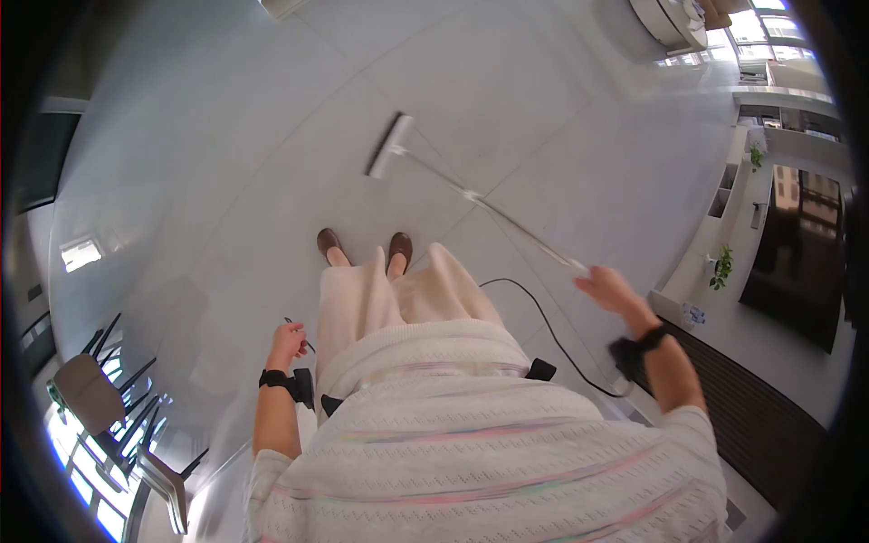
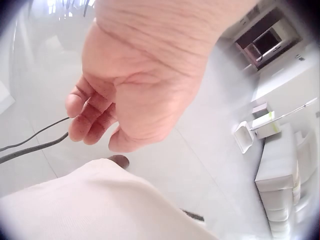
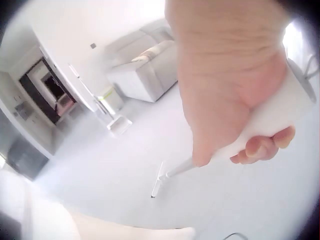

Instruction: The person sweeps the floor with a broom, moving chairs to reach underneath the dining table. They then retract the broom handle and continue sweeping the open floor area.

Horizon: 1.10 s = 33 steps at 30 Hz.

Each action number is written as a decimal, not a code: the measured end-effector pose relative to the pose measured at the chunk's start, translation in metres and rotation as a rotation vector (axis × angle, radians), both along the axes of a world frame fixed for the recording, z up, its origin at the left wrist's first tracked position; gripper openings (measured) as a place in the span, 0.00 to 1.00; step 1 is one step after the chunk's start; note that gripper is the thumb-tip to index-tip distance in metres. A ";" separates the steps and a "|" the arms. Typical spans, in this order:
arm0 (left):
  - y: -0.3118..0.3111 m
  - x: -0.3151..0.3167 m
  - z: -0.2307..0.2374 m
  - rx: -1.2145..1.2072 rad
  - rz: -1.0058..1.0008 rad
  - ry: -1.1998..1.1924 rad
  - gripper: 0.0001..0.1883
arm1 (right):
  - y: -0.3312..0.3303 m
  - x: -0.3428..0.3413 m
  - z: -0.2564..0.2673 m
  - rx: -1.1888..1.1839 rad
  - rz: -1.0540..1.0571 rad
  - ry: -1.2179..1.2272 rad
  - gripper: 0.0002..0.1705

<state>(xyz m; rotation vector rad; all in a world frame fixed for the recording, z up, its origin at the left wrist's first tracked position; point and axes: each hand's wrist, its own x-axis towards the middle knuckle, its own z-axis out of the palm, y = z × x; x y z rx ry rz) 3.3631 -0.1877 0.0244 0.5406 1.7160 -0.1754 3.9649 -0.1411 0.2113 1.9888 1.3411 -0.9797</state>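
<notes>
A long pale pole (image 1: 525, 231) runs across the floor to a flat, wide white head (image 1: 389, 147) with a dark edge. My right hand (image 1: 608, 290) grips the upper end of the pole; the right wrist view shows the fingers (image 3: 262, 149) wrapped round its thick white handle (image 3: 272, 117). Beside my left thigh, my left hand (image 1: 290, 339) has curled fingers round a thin black cable (image 1: 312, 347). Two strands of the cable (image 2: 40, 146) reach those fingers in the left wrist view. Another stretch of black cable (image 1: 549, 326) hangs at my right side.
My brown shoes (image 1: 401, 244) stand on the pale tiled floor. Chairs (image 1: 90, 394) are at the lower left, a television (image 1: 792, 258) and plants (image 1: 721, 268) at the right. A grey sofa (image 3: 150, 75) and a long-handled dustpan (image 3: 120, 125) stand by a wall.
</notes>
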 end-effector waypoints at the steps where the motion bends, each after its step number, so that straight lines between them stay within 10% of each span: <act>1: -0.001 0.000 0.003 -0.011 -0.001 0.000 0.22 | 0.013 -0.022 -0.027 -0.036 -0.007 0.049 0.27; 9: -0.004 -0.015 0.028 -0.010 0.058 0.041 0.23 | 0.052 -0.060 -0.150 -0.046 -0.195 0.260 0.25; 18: -0.001 0.008 0.004 -0.013 0.033 0.008 0.22 | -0.074 0.089 -0.036 -0.215 -0.444 -0.151 0.28; 26: 0.001 0.024 -0.003 0.019 -0.003 -0.020 0.21 | -0.068 0.054 0.071 -0.198 -0.373 -0.214 0.26; 33: -0.007 0.032 0.000 0.003 -0.008 -0.026 0.21 | -0.046 -0.036 -0.059 -0.193 0.061 0.022 0.26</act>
